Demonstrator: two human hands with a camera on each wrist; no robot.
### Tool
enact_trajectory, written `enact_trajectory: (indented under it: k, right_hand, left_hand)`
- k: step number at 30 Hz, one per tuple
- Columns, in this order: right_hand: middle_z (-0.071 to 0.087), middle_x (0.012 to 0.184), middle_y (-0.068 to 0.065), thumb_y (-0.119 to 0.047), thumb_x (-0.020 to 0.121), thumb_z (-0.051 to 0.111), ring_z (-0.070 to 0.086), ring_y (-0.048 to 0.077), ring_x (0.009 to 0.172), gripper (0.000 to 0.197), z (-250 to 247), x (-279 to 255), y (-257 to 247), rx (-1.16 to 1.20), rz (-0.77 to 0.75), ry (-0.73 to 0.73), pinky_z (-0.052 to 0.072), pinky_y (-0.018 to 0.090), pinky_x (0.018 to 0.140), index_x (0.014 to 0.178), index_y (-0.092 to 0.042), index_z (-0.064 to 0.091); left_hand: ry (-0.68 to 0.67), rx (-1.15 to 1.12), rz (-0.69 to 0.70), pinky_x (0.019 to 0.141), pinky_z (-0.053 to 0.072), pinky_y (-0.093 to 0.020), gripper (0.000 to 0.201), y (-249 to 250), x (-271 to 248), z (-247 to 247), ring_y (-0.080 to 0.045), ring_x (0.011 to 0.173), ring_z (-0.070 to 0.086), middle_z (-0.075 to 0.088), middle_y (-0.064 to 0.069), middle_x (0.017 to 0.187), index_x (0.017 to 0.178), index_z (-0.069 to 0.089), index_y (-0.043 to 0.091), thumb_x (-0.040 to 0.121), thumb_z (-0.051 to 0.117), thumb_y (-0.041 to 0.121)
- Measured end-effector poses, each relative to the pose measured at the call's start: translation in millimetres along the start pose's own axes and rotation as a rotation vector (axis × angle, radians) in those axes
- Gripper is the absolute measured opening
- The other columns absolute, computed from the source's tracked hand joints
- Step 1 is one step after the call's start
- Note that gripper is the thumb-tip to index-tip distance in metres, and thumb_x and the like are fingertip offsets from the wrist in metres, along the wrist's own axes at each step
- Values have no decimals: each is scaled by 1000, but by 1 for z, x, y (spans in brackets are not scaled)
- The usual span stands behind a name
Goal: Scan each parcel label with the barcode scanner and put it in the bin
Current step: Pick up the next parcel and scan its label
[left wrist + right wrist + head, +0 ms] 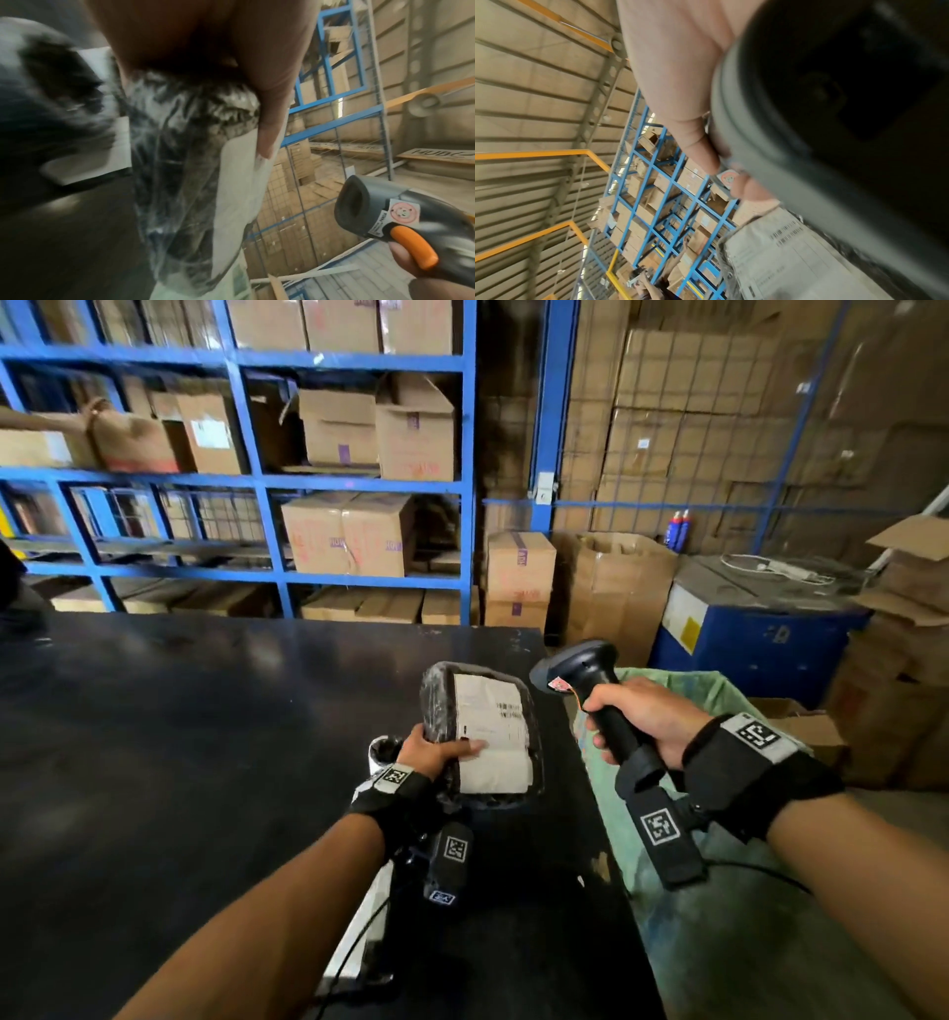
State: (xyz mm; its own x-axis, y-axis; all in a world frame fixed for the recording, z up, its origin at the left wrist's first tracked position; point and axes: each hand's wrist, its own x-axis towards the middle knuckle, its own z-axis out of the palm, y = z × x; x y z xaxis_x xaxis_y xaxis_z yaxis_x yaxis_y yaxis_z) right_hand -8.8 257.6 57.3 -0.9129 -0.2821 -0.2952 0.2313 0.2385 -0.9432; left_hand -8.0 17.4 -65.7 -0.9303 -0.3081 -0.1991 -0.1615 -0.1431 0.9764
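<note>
Head view: left hand (pixel 434 752) grips parcel (pixel 482 729) by its lower left edge, thumb across white label (pixel 493 731), held up over dark bench (pixel 205 737). Right hand (pixel 642 724) is wrapped on barcode scanner (pixel 590 690) handle, head aimed toward label. Green-lined bin (pixel 683 690) sits just beside bench, to the right.

Left wrist view: black poly wrap, crinkled; looks soft, light, slick. Best hold: edge pinch, keeping barcode uncovered.

Right wrist view: blurred; fingers (pixel 693 142) appear clamped round scanner, barcode lines visible on label below.
</note>
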Motion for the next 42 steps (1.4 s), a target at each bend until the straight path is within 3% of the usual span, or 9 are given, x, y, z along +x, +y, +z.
enact_trajectory:
  k: [5, 9, 13, 16, 22, 28, 33, 39, 42]
  right_hand:
    - [50, 61, 7, -9, 87, 53, 48, 18, 50, 11, 6, -11, -58, 74, -177, 53, 41, 25, 44, 76, -7, 53]
    - [49, 56, 6, -10, 88, 51, 48, 15, 41, 19, 7, -21, -84, 65, -247, 45, 42, 22, 40, 70, -9, 56]
    - [50, 57, 7, -8, 86, 52, 49, 17, 44, 15, 5, -21, -79, 83, -279, 66, 43, 23, 41, 71, -6, 51]
    - [48, 62, 11, -4, 86, 53, 50, 21, 51, 12, 3, -5, -45, 103, -239, 157, 43, 27, 46, 74, -5, 53]
    - [47, 60, 10, -1, 80, 55, 52, 21, 52, 7, 2, 46, 95, -146, 123, 214, 41, 25, 49, 85, -3, 58]
    - [51, 55, 16, 3, 76, 56, 52, 26, 53, 7, 13, 63, 203, -267, 382, 193, 41, 31, 52, 70, 2, 55]
    - [53, 62, 14, 2, 80, 56, 54, 22, 40, 34, 25, 65, 243, -256, 433, 181, 41, 21, 37, 105, -14, 40]
    - [59, 62, 20, -3, 78, 61, 57, 30, 54, 24, 33, 65, 261, -334, 446, 156, 52, 41, 64, 98, 10, 57]
    - [66, 111, 20, -26, 80, 67, 61, 30, 90, 52, 24, 62, 250, -547, 435, 42, 50, 33, 85, 121, 3, 56]
  left_hand:
    - [-21, -104, 216, 66, 59, -30, 85, 75, 12, 4, -28, 91, 71, 70, -21, 111, 117, 61, -4, 41, 89, 21]
    - [7, -134, 308, 58, 57, -23, 56, 112, 12, 9, -21, 83, 69, 69, -19, 113, 120, 60, -5, 67, 80, 1]
    - [66, -103, 338, 61, 54, -23, 51, 123, 7, 8, -18, 81, 65, 67, -11, 106, 120, 59, 1, 72, 77, 2]
    - [67, -86, 296, 54, 56, -20, 54, 113, 5, -1, -20, 81, 69, 71, -15, 109, 116, 62, -3, 67, 81, 5]
    - [145, 58, 86, 79, 60, -43, 59, 61, -9, -33, -30, 88, 72, 74, -12, 101, 107, 69, 7, 52, 90, 17]
    - [158, 105, -44, 82, 59, -45, 50, 11, -40, -71, -33, 89, 72, 74, -17, 99, 101, 70, 4, 55, 87, 11]
    - [211, 117, -98, 79, 59, -45, 55, -9, -58, -93, -34, 88, 72, 74, -16, 98, 102, 70, 5, 50, 88, 11]
    - [224, 122, -95, 76, 59, -40, 45, -15, -61, -93, -32, 86, 71, 73, -15, 99, 104, 68, 6, 61, 83, 7]
    - [191, 86, -96, 73, 59, -39, 47, -13, -57, -81, -32, 82, 70, 73, -15, 97, 103, 68, 5, 59, 84, 7]
